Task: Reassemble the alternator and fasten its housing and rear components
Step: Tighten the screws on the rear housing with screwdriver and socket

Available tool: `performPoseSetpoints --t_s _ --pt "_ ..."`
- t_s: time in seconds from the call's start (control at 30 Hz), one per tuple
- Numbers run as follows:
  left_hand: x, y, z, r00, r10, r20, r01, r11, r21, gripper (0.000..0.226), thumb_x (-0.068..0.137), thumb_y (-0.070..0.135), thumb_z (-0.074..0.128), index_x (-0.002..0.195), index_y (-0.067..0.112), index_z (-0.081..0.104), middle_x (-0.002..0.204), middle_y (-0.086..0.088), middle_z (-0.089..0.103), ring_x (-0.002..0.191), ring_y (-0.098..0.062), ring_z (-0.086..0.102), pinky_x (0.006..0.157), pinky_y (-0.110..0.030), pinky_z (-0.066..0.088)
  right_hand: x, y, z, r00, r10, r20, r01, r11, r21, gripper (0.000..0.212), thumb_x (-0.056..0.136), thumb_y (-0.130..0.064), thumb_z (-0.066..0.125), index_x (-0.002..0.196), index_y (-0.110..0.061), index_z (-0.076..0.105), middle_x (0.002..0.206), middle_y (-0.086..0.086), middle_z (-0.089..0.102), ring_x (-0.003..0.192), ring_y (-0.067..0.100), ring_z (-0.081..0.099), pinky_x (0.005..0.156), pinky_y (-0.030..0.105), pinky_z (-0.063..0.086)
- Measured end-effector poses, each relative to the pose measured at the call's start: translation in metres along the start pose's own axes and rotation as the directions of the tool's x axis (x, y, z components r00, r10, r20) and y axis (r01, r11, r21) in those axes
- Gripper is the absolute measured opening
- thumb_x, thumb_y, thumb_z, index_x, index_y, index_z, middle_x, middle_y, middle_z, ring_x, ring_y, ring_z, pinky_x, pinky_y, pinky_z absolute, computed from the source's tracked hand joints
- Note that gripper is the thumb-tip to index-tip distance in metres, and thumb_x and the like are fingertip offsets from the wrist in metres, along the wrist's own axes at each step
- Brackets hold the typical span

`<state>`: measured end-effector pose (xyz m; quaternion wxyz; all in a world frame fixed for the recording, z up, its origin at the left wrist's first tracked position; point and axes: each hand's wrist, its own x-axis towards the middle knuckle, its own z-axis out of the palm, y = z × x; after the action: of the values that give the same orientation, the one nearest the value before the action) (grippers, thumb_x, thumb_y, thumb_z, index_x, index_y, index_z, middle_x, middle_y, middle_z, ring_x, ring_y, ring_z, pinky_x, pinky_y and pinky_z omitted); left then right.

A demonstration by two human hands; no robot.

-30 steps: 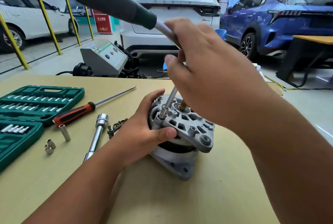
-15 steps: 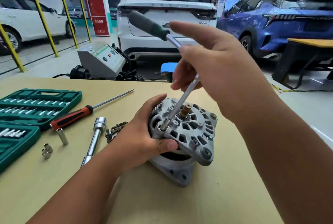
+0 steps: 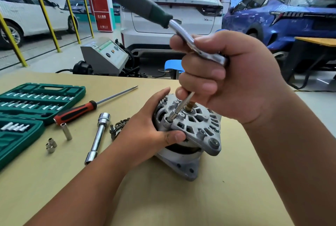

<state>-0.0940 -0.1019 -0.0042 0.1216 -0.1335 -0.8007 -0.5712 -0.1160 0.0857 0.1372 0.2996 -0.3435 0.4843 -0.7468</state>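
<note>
Well, alternator (image 3: 198, 125) sits rt of green socket case (image 3: 41, 96), prob heavy, rigid metal; L hand (image 3: 143, 131) wraps its housing rim, best hold. R hand (image 3: 232, 80) fists round ratchet (image 3: 143, 6) head, extension on bolt.

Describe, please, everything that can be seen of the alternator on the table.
The alternator is a grey unit that looks like cast metal. Its upper housing is full of vent slots, with a brass-coloured shaft end at the centre. A dark band shows between the upper and lower housing parts. It stands on the table, shaft end up. The left hand grips its side, thumb on the housing edge. The right hand holds a ratchet whose socket sits on the housing near that thumb.
</note>
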Motion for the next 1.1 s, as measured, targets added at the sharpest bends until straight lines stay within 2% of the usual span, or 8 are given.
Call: performPoseSetpoints --t_s 0.1,0.23,0.3,0.4,0.53,0.77,0.93,1.1 --pt "-0.001 0.001 0.001 1.0 0.005 -0.008 -0.005 1.0 0.011 0.124 0.042 0.09 0.086 0.153 0.058 0.042 0.139 0.018 0.07 0.131 -0.004 0.065 0.117 -0.049 0.047 0.004 0.003 0.009 0.973 -0.021 -0.23 0.044 0.994 0.097 0.011 0.093 -0.023 0.053 0.094 -0.013 0.058 0.054 -0.006 0.03 0.046 0.013 0.034 0.066 0.036 0.037" --pt "-0.002 0.003 0.002 0.999 0.0 -0.033 0.001 0.999 0.036 0.115 0.04 0.094 0.082 0.144 0.071 0.041 0.135 0.03 0.067 0.128 0.008 0.062 0.114 -0.034 0.047 0.008 0.014 0.019 0.871 -0.082 -0.484 0.192 0.965 0.182 0.014 0.107 -0.028 0.049 0.098 -0.017 0.049 0.057 -0.006 0.035 0.046 0.012 0.035 0.062 0.034 0.033" --pt "-0.001 0.004 0.002 0.999 -0.006 -0.043 0.008 0.999 0.049 0.11 0.039 0.096 0.081 0.139 0.078 0.04 0.133 0.036 0.066 0.125 0.013 0.061 0.11 -0.028 0.047 0.008 0.019 0.021 0.84 -0.117 -0.529 0.249 0.951 0.186 0.014 0.107 -0.029 0.05 0.098 -0.018 0.048 0.058 -0.006 0.038 0.047 0.013 0.036 0.061 0.034 0.034" --pt "0.0 0.003 0.002 0.999 0.004 -0.039 -0.003 0.999 0.035 0.115 0.045 0.086 0.087 0.149 0.065 0.042 0.136 0.028 0.068 0.128 0.006 0.062 0.116 -0.037 0.047 0.008 0.017 0.015 0.888 -0.129 -0.441 0.218 0.963 0.157 0.014 0.106 -0.028 0.05 0.099 -0.016 0.049 0.058 -0.006 0.037 0.046 0.012 0.033 0.058 0.032 0.034" --pt "-0.002 0.005 0.001 1.0 0.013 -0.006 -0.013 0.999 0.045 0.123 0.043 0.089 0.086 0.154 0.059 0.041 0.138 0.022 0.069 0.131 0.001 0.063 0.118 -0.045 0.047 0.008 0.01 -0.004 0.989 -0.065 -0.135 0.081 0.99 0.112 0.024 0.095 -0.024 0.046 0.107 -0.009 0.06 0.052 -0.006 0.026 0.042 0.011 0.022 0.052 0.028 0.029" --pt "-0.004 0.006 0.003 0.998 0.046 0.051 -0.051 0.993 0.106 0.118 0.046 0.062 0.095 0.153 0.056 0.045 0.141 0.015 0.068 0.133 -0.001 0.062 0.119 -0.042 0.046 0.007 0.016 -0.024 0.962 -0.015 0.272 -0.034 0.984 0.174 0.042 0.089 -0.018 0.049 0.124 0.002 0.061 0.048 -0.005 0.022 0.041 0.011 0.014 0.05 0.029 0.014" --pt "-0.002 0.003 0.004 0.997 0.048 0.053 -0.052 0.995 0.083 0.118 0.043 0.061 0.096 0.151 0.052 0.049 0.139 0.012 0.07 0.132 -0.003 0.064 0.117 -0.038 0.047 0.005 0.014 -0.021 0.949 -0.03 0.315 -0.011 0.992 0.127 0.029 0.092 -0.017 0.054 0.115 0.001 0.058 0.051 -0.005 0.026 0.041 0.01 0.016 0.049 0.03 0.014" --pt "-0.001 0.003 0.004 0.995 0.081 0.05 -0.084 0.995 0.059 0.109 0.044 0.058 0.098 0.143 0.06 0.052 0.129 0.021 0.073 0.123 0.006 0.066 0.097 -0.008 0.046 0.008 0.015 -0.011 0.984 -0.033 0.173 0.012 0.992 0.122 0.02 0.092 -0.023 0.043 0.102 -0.01 0.055 0.051 -0.007 0.02 0.04 0.01 0.017 0.05 0.028 0.018"
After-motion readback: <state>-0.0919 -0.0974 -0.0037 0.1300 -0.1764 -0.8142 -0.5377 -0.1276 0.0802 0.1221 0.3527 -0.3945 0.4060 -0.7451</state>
